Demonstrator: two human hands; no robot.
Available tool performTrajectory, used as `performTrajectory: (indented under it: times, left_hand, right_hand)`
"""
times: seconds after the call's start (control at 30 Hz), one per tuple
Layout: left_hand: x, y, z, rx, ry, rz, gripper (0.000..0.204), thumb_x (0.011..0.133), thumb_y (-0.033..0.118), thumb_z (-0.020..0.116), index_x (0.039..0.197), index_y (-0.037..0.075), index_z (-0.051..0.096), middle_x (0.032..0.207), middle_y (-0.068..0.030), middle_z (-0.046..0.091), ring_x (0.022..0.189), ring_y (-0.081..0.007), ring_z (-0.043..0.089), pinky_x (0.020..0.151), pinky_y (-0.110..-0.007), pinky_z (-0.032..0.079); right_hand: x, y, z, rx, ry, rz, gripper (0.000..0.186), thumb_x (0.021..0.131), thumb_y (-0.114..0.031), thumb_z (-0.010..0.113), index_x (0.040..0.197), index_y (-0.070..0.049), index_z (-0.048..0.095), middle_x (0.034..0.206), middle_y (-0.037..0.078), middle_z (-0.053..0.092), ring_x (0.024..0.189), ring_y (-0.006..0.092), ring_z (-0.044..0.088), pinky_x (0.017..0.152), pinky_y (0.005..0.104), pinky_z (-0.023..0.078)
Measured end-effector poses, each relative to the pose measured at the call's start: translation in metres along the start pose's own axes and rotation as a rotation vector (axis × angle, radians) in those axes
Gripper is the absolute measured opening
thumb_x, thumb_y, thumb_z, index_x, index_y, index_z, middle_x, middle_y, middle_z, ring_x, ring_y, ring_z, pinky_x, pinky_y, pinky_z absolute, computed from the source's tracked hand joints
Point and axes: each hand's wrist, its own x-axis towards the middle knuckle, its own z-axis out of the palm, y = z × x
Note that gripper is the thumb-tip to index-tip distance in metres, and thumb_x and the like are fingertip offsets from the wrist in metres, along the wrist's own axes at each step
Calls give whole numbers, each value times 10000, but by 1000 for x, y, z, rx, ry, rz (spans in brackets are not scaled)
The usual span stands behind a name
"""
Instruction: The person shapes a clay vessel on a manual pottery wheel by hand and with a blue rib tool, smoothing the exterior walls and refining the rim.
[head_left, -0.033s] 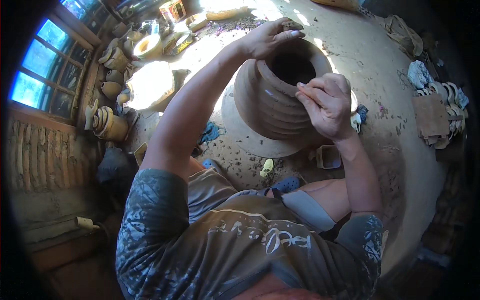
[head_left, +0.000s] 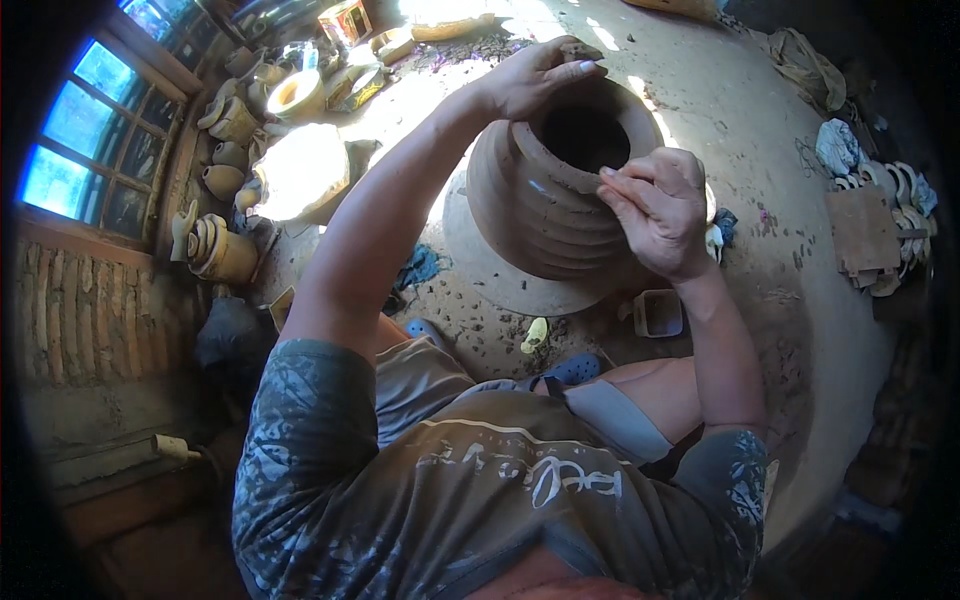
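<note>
A large ridged clay pot [head_left: 535,225] with a dark round opening stands on a pale round base [head_left: 490,285]. My left hand [head_left: 540,75] is at its far left rim, fingers bent and thumb stretched out; something dark at the fingertips is too small to make out. My right hand [head_left: 655,205] is closed in a pinch at the near right rim, its fingertips against the clay. Whether anything small is between those fingers is hidden.
Several pots [head_left: 222,182] and a bright pale object [head_left: 298,172] line the left by a window. A small square container [head_left: 657,313], a blue cloth [head_left: 418,265] and clay crumbs lie near my feet. Stacked pale pieces and a brown board [head_left: 862,232] sit at the right.
My right hand has shifted very slightly rightward along the rim. Little else differs.
</note>
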Motion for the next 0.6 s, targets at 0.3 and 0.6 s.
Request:
performTrajectory:
  times: [0.3,0.6]
  left_hand:
    - [-22,34,30,171,453,-141,491,1097,400,492,1311,-29,598,1189,-145,741,1134,-250,673,1042,-366,478]
    - [-35,28,76,-78,979,-153,472,1120,376,427,1274,-50,561,1152,-194,739,1065,-309,683,988,-411,487]
  right_hand:
    - [-63,40,-1,396,231,664,509,851,5,733,1342,-127,702,777,38,687,726,144,636,766,306,521]
    - [-49,-2,0,248,-208,880,982,786,-55,652,1661,-257,255,560,86,588,543,175,615,675,328,532]
